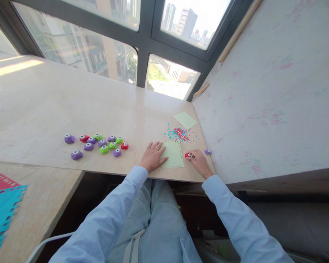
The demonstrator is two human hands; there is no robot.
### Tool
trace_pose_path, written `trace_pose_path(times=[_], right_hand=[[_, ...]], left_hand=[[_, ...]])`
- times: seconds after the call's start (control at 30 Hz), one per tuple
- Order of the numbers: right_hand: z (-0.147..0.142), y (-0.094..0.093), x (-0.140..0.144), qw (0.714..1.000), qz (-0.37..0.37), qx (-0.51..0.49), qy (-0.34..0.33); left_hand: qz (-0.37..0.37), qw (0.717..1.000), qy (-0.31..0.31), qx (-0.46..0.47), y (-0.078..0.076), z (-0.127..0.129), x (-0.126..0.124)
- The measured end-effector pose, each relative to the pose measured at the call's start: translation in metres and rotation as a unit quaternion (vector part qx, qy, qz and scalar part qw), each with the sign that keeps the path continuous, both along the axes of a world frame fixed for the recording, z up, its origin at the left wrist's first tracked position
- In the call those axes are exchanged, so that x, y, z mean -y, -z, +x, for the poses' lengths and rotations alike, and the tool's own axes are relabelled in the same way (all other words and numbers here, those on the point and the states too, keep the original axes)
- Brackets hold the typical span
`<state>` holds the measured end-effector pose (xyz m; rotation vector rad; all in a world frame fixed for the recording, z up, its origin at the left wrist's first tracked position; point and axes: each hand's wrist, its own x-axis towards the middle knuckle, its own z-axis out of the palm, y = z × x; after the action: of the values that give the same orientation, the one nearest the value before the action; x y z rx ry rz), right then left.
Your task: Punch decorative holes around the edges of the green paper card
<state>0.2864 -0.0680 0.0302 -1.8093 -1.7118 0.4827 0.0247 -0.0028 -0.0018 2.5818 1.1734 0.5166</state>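
Left hand [153, 156] lies flat, fingers spread, pinning the green paper sheet [173, 155] to the tabletop [71, 106], likely so it can't slide. Right hand [199, 162] is curled over a red punch [188, 155] at the sheet's right edge, just beside it. Sheet's long axis runs away from the hands, toward the confetti pile [178, 133]. Punch heading: cannot tell. Spare punches [98, 143] sit well left of the left hand.

Left hand [152, 156] flat on green paper sheet [173, 155]. Right hand [199, 161] grips red craft punch [188, 155]. Confetti pile [178, 133] at 12 o'clock of sheet; punch cluster [98, 143] at 9.
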Motion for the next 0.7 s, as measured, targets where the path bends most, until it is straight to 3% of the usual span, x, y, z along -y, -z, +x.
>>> trace_pose_path(times=[0.43,0.6,0.7], right_hand=[[-0.010,0.004,0.012,0.988,0.052,-0.145,0.028],[-0.030,0.001,0.016,0.981,0.062,-0.182,0.006],[-0.047,-0.004,0.013,0.980,0.055,-0.191,-0.027]], left_hand=[[0.006,0.999,0.008,0.031,0.006,-0.004,-0.003],[0.052,0.978,-0.033,0.200,0.004,-0.009,0.002],[0.016,0.949,-0.051,0.309,0.001,-0.013,0.009]])
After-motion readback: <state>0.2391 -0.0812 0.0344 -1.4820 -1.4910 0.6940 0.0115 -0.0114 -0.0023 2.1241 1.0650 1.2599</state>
